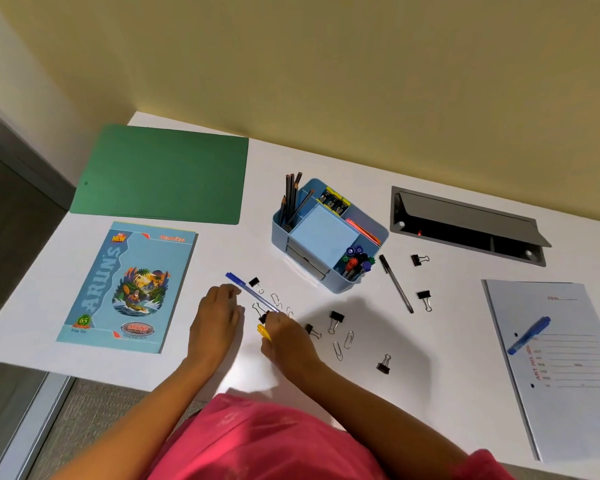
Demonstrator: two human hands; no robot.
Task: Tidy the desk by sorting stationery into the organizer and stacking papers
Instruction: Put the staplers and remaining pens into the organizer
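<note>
Two hands are close together on the white desk (430, 393), at about seven o'clock from the light-blue organizer (280, 233), counting twelve as the far wall. The left hand (219, 313) lies knuckles up with its fingers bent and their tips down beside the capped end of a blue pen (238, 283). Whether they actually grip the pen I cannot tell. The pen lies slantwise, running toward four o'clock until it passes under the right hand (286, 337). That hand is curled, and a small yellow thing (264, 332) sticks out of its grip on the thumb side; what it is I cannot tell. Black binder clips (336, 318) and wire paper clips (349, 339) lie loose around the right hand, mostly at its three o'clock.

The organizer stands upright at mid-desk. It holds pencils (291, 199) in its eleven-o'clock compartment, a blue note pad (321, 237) in the middle and markers (355, 261) at its five-o'clock corner. A black pen (395, 284) lies just beside it at four o'clock. Farther out the same way, a lined sheet (568, 410) carries a blue marker (529, 336). A grey hatch (465, 216) in the desk stands open at three o'clock. A green folder (160, 174) lies at ten o'clock, and a notebook (129, 285) at eight, near the left hand.
</note>
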